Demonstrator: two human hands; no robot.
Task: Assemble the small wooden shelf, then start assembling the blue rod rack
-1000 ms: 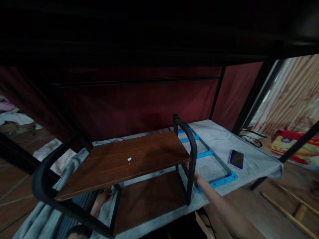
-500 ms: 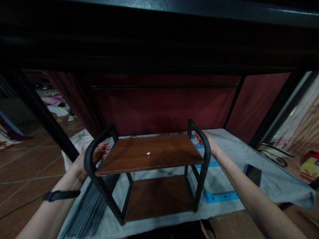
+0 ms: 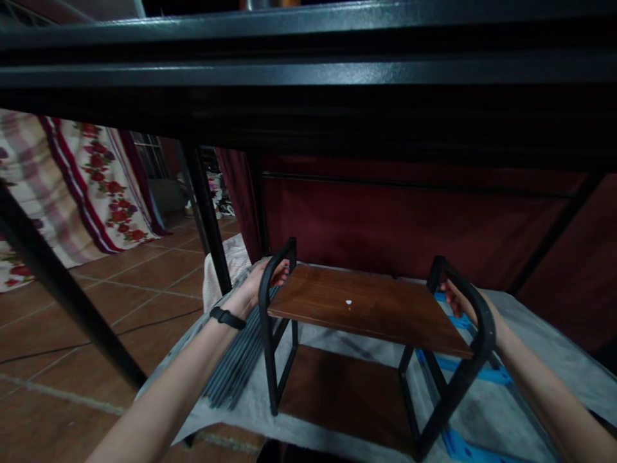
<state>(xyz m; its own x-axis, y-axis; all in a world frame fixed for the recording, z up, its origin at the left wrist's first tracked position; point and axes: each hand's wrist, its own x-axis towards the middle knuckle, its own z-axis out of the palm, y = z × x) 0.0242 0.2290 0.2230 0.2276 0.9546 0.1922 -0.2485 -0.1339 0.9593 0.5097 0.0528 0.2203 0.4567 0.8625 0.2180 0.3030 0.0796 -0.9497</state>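
Reaches with the left hand (image 3: 254,281) and right hand (image 3: 457,301) behind the near curves of the rack's (image 3: 366,310) two side frames (image 3: 263,297), with fingers bent loosely, cannot tell whether gripping, seemingly to balance both ends. Has the rack upright mid-scene on the grey cloth (image 3: 255,400), likely for flat support, between grey rods (image 3: 236,366) at left and blue strips (image 3: 475,369) at right. Shows one rack, two shelves (image 3: 344,395), at least three strips and several rods, too overlapped to count.

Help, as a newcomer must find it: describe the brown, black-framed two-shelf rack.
Below the large black overhead frame, over pale grey cloth, is the rack. Two flat brown boards between black looped ends set it apart from the slim grey rods alongside.
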